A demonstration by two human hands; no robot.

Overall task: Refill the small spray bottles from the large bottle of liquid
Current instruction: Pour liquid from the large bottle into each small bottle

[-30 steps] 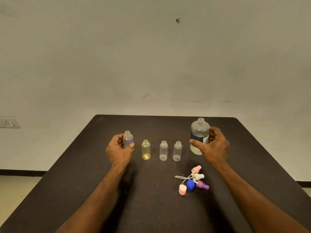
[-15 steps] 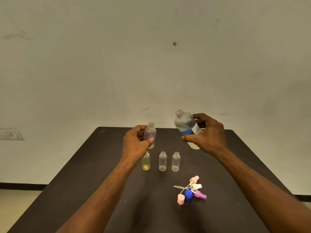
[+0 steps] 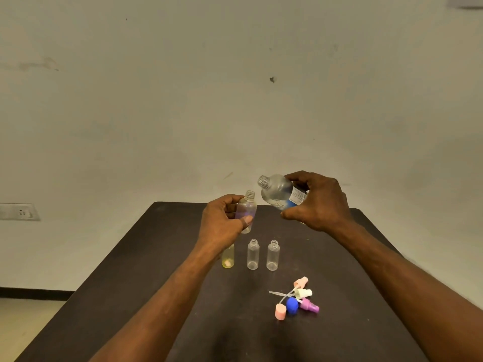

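Leftmost, the left hand (image 3: 222,223) holds a small bottle (image 3: 247,210) upright above the surface (image 3: 130,283), fingers and thumb curled round it, neck open. Below it a yellow bottle (image 3: 228,258) and two clear bottles (image 3: 253,254) stand in a row. Right of these, the right hand (image 3: 318,202) grips the large bottle (image 3: 278,192), tilted, uncapped mouth toward the small bottle. Loose caps (image 3: 296,299) lie nearer the person.

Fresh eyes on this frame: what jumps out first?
The two raised hands above the dark table: the right hand grips the large bottle, tilted with its open mouth toward the small bottle held upright in the left hand. Below them three more uncapped small bottles stand in a row, the leftmost yellowish, with a cluster of coloured spray caps lying nearer the camera, to the right.
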